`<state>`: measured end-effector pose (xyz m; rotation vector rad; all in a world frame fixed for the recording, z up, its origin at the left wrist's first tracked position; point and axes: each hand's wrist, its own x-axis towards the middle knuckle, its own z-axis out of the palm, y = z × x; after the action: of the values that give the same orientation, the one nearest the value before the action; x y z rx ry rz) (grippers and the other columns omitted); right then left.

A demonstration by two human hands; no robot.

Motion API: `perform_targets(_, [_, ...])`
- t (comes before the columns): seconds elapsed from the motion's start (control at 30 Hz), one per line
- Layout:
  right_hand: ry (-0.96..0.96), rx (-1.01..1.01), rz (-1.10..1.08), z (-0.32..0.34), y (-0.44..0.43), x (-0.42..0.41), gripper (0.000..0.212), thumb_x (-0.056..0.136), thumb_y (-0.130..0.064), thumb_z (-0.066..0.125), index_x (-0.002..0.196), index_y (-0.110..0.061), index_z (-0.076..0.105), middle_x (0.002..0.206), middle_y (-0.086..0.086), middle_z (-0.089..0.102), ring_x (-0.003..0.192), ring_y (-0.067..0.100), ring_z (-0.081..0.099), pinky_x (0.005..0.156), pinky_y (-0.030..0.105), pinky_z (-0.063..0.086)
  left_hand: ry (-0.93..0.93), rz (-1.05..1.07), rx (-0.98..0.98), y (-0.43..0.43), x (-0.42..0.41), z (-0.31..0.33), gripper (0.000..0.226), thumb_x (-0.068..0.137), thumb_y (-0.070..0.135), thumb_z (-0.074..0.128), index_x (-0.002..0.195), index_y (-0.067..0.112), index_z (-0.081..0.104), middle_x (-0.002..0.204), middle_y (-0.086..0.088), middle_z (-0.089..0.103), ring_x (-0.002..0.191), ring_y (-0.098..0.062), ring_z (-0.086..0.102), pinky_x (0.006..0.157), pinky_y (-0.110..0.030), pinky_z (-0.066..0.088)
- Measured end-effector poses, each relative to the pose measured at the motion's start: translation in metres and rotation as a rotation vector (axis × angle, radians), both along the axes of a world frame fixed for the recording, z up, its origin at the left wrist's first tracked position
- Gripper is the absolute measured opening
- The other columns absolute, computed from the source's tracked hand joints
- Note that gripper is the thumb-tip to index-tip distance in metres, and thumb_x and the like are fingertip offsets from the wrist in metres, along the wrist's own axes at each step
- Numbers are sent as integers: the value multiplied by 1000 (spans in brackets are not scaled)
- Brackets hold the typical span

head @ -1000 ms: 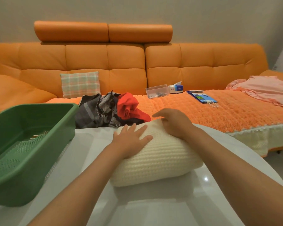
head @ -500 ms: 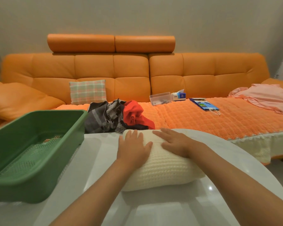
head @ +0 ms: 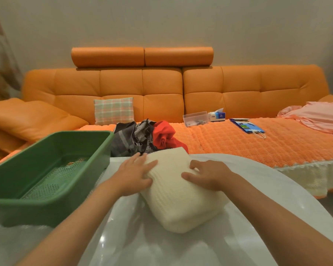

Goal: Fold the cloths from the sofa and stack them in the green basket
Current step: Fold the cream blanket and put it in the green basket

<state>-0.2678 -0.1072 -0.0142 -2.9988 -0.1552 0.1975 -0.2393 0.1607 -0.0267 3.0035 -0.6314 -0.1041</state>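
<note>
Two hands on one cloth, then — what changed just now?

Both were lying flat on top a moment ago. Now the left hand [head: 134, 175] has slid to the left side of the folded cream cloth [head: 181, 196], fingers straight and pressed against it. The right hand [head: 210, 176] sits on top with fingers bent, tips dug into the knit; a grip or only a press, I cannot tell. The bundle has swung round too and now lies at a slant between the forearms.

What does that mean for the job?

I'd guess the folding of this one is finished and it is about to be lifted. It lies on the white table [head: 161, 246] under the hands, not yet in the green basket [head: 27, 210]. That stands just left of the left hand, with no cloth inside.

And the count?

One basket, one folded cloth. Beyond the left fingertips, on the sofa [head: 161, 89], is a heap of at least two — one grey striped cloth [head: 123, 141] and one red cloth [head: 164, 136]; a third may be tangled in. One pink cloth [head: 315, 116] lies far out past the right hand. Also beyond the right hand are one clear box [head: 195, 118], one tissue box [head: 217, 115] and one blue paper bag [head: 247, 126]. One plaid cushion [head: 113, 110] stands beyond the left hand.
</note>
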Motion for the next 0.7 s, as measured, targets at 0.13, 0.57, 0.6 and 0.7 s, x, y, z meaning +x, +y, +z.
perform_targets(0.13, [-150,-142,66,4,23,-14,62,89,-78,31,110,-26,57,107,1,65,93,18,56,81,36,47,-57,161,-133,-14,-14,10,50,101,22,32,151,23,36,164,-5,16,149,-26,14,119,-44,21])
perform_targets(0.57, [-110,441,-91,-55,42,-27,75,98,-65,31,158,-36,-4,164,-11,-21,151,15,-18,122,45,7,38,189,-383,-37,-37,-32,63,98,61,32,156,42,14,165,9,-8,151,-18,-14,121,-56,3])
perform_targets(0.6, [-74,490,-136,-53,41,-27,76,95,-69,34,158,-41,1,165,-6,-20,153,21,-14,121,48,8,60,233,-424,-37,-38,-30,63,98,62,34,155,43,15,165,8,-8,151,-20,-13,121,-56,7])
perform_targets(0.7, [22,658,-208,-46,37,-29,78,88,-76,43,154,-52,10,167,4,-7,152,32,12,119,49,19,136,444,-610,-33,-39,-28,70,91,67,44,153,49,16,165,0,2,149,-32,14,116,-52,26])
